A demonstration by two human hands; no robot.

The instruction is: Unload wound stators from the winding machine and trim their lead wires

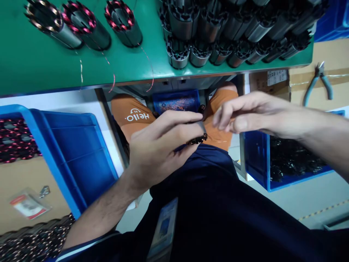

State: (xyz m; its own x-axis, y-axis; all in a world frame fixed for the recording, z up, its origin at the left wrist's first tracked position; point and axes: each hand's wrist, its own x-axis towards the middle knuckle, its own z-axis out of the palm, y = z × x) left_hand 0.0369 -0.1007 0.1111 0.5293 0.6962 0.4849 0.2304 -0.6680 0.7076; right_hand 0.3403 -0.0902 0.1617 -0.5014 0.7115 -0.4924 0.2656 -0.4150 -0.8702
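Above my lap, my left hand (163, 145) is wrapped round a dark metal cylinder with a black slotted end (197, 139); much of the part is hidden by the fingers. Just to the right of it, my right hand (248, 112) hangs in the air with its fingers curled together, slightly blurred. What it pinches, if anything, is too small to make out. The two hands are apart.
Ahead, a green table (54, 72) bears wound cylinders (127, 31) with trailing wires and rows of unwound ones (200, 54). Blue bins stand left (79, 153) and right (256, 156). Pliers (317, 82) lie on cardboard. A blue tray (177, 96) is under the table.
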